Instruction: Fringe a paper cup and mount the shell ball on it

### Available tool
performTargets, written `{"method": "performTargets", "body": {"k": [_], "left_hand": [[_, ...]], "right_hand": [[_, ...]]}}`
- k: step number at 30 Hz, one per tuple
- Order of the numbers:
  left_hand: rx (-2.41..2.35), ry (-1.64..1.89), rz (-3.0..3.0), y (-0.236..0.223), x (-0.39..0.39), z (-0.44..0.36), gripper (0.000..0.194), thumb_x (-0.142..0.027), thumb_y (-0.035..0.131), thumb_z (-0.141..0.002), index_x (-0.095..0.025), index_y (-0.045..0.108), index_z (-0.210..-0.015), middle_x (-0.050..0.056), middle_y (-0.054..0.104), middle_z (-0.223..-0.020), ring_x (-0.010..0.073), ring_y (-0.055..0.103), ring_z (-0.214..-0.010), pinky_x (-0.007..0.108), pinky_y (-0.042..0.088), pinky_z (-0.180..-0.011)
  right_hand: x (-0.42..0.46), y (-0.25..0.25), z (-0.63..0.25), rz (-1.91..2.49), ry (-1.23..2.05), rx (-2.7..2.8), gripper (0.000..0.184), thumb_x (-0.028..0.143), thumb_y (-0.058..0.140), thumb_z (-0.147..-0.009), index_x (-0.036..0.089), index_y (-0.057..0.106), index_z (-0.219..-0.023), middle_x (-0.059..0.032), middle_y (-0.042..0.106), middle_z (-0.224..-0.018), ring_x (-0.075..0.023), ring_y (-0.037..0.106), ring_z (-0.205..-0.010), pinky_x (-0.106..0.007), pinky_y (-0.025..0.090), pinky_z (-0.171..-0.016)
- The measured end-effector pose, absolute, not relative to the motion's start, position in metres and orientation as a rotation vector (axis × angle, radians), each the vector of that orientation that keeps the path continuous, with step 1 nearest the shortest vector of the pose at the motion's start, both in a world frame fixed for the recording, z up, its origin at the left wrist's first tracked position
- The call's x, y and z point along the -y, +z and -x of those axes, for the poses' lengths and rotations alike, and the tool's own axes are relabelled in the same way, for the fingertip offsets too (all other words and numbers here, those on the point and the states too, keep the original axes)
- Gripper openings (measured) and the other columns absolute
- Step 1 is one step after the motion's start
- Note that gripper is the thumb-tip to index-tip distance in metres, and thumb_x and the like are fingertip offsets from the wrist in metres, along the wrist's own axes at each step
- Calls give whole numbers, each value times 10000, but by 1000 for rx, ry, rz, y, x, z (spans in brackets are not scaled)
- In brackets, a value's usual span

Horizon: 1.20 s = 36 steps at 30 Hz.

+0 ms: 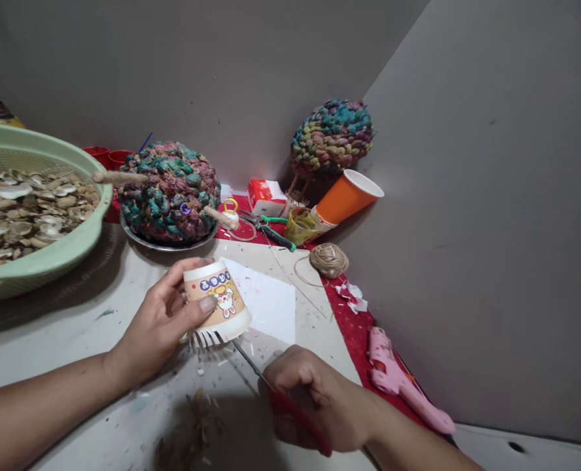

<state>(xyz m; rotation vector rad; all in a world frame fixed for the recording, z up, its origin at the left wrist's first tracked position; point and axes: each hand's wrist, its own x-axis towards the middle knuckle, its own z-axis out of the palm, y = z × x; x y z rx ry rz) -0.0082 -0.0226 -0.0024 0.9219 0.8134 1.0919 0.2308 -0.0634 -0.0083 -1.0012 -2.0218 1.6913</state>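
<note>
My left hand (158, 314) grips a paper cup (224, 307) printed with a cartoon rabbit, tilted over the table. Part of the cup's lower edge is cut into narrow strips that fan outward. My right hand (315, 399) is closed around the red handles of a pair of scissors (300, 422). The scissor blades point up and left, their tips at the cup's edge beside the last cut strips. Small paper scraps lie on the table below. Behind the cup, a sheet of white paper (273, 304) lies flat.
At left stands a green basket (87, 239) of nut shells. A ball covered in painted shells (170, 193) rests in a metal bowl; another ball (334, 137) stands behind. Pliers (275, 235), an orange cup (347, 199), twine (328, 260) and a pink glue gun (403, 379) line the wall side.
</note>
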Motion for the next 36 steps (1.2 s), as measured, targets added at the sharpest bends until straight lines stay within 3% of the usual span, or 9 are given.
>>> {"method": "performTargets", "body": {"k": [6,12,20,36], "left_hand": [[-838,1121,-877,-1,21,7,486,-361,809,-768,-223,599,-1185,64,760,-1061,276,715,-1007,331,574,-822],[-829,1091,-927,-2,23,6,472,-354,811,-778,-240,593,-1181,54,764,-1066,222,722,-925,300,568,-807],[-827,1058,-957,-4,23,6,492,-350,807,-780,-226,569,-1193,76,761,-1078,244,721,-947,343,570,-839],[-779,1049,-929,-7,24,6,457,-330,800,-803,-238,561,-1181,47,770,-1061,204,726,-941,278,574,-819]], "right_hand": [[64,-9,-231,1029,1676,2045,421,267,678,-726,196,338,-488,72,292,-474,-59,255,-476,-217,187,-438],[64,-9,-230,1015,1680,2011,387,259,668,-720,189,368,-486,68,320,-465,-54,270,-459,-216,182,-431],[65,-11,-232,1057,1675,2024,475,308,687,-752,193,312,-483,76,279,-469,-49,249,-465,-211,176,-432],[67,-17,-233,988,1660,1953,490,290,698,-761,185,310,-480,81,263,-471,-41,225,-450,-225,160,-442]]}}
